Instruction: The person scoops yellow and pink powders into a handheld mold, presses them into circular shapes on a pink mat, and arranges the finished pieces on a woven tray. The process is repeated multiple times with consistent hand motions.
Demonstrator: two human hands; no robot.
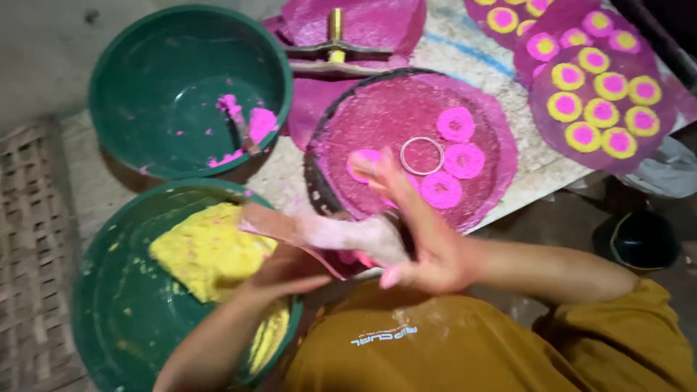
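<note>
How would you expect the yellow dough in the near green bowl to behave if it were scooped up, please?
The yellow dough looks soft and crumbly, so it would probably break apart. Bits smeared on the green bowl suggest it is sticky.

Soft, even light brightens the far table [465,54] without glare, the near right corner falls into deep shadow, and motion blur smears both the right hand [417,232] and left hand [290,272], while the bowls [109,65] stay fairly sharp.

Your left hand [279,272] holds a thin flat scraper [290,232] over the green bowl [109,290] of yellow dough [207,254] — your right hand [417,232], fingers spread, hovers above the pink-dusted round tray [486,189] bearing pink discs [456,125] and a metal ring [422,155].
</note>
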